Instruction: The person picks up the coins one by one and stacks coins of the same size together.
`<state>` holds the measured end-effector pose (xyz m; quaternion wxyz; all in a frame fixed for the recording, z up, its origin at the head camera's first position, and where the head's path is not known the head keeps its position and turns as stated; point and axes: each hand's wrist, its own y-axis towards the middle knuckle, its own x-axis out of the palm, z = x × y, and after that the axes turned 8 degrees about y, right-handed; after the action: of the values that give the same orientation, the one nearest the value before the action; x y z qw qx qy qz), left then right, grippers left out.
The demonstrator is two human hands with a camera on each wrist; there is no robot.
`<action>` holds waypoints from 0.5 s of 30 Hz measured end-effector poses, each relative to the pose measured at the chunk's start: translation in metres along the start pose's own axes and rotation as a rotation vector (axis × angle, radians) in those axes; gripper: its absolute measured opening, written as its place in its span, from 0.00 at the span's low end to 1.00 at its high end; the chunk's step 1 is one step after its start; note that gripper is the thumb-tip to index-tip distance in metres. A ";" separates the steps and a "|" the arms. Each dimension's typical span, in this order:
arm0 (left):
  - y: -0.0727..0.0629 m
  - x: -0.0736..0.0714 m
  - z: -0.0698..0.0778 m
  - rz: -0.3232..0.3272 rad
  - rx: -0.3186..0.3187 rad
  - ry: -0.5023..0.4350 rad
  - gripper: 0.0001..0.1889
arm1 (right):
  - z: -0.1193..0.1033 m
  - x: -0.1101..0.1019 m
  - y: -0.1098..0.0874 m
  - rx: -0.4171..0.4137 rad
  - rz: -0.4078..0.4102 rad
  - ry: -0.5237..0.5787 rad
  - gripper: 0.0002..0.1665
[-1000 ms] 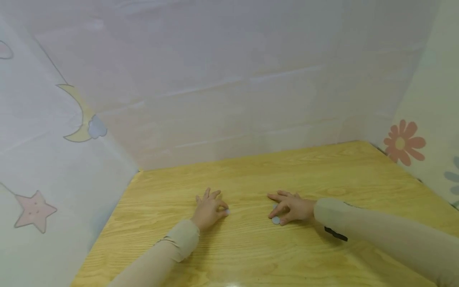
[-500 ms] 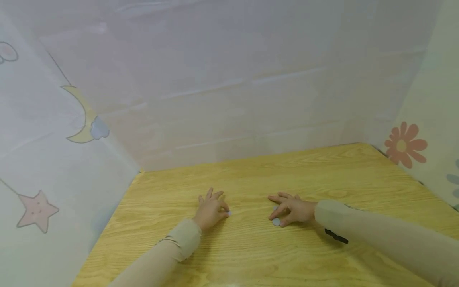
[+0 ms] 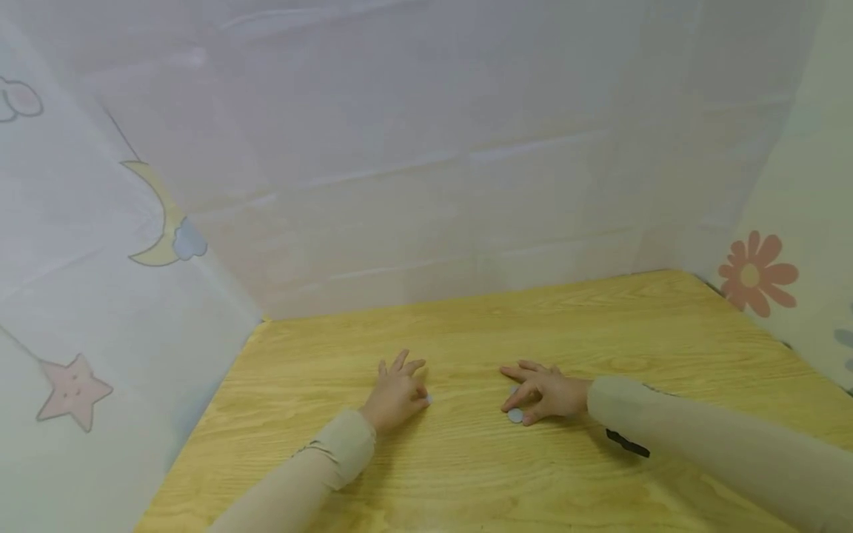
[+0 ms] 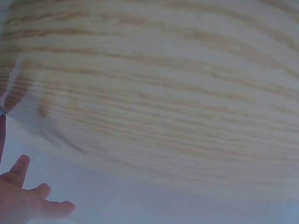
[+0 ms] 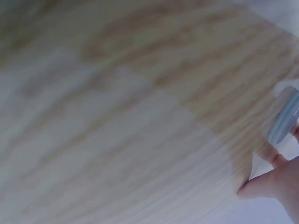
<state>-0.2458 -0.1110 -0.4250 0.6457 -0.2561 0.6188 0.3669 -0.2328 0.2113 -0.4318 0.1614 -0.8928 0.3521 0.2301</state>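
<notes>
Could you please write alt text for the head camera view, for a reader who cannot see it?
Two hands in beige sleeves rest on a light wooden table, each at a small pale blue disc: the left hand touches one with its fingertips, and the right hand pinches another. Pale sheets printed with a moon, star and flower enclose the table.

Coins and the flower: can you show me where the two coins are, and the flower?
left coin (image 3: 426, 399), head view, its edge showing beside the left hand's fingertips.
right coin (image 3: 515, 416), head view, middle of its face.
flower (image 3: 750, 275), head view, its yellow middle.
</notes>
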 end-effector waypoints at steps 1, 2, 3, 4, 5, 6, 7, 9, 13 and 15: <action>0.000 0.000 0.000 0.001 -0.001 -0.004 0.06 | 0.000 0.000 0.000 -0.003 -0.003 0.001 0.19; -0.001 -0.001 0.001 0.001 -0.002 -0.008 0.06 | 0.000 0.000 0.000 -0.005 -0.006 0.000 0.19; -0.001 -0.001 0.001 -0.001 -0.005 -0.007 0.06 | 0.000 -0.001 0.000 -0.005 -0.009 0.001 0.19; -0.002 -0.002 0.001 -0.002 -0.007 -0.003 0.06 | -0.001 -0.001 0.000 -0.007 -0.010 0.000 0.19; -0.002 -0.002 0.002 0.001 -0.003 0.005 0.06 | -0.001 -0.001 0.000 -0.007 -0.011 0.001 0.19; -0.002 -0.002 0.002 0.004 0.000 0.012 0.06 | -0.001 -0.001 -0.001 -0.008 -0.012 0.002 0.19; -0.002 -0.002 0.002 0.007 0.003 0.019 0.07 | -0.001 -0.002 -0.001 -0.008 -0.012 0.001 0.19; -0.002 -0.002 0.003 0.012 0.012 0.031 0.07 | 0.000 -0.003 -0.002 -0.008 -0.015 0.000 0.19; -0.002 -0.001 0.004 0.017 0.022 0.025 0.07 | 0.000 -0.004 -0.002 -0.010 -0.017 -0.006 0.19; -0.003 0.000 0.004 0.017 0.021 0.030 0.07 | -0.002 -0.004 -0.002 -0.014 -0.020 -0.005 0.19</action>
<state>-0.2414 -0.1096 -0.4245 0.6361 -0.2494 0.6342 0.3618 -0.2332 0.2139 -0.4281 0.1584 -0.8967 0.3413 0.2333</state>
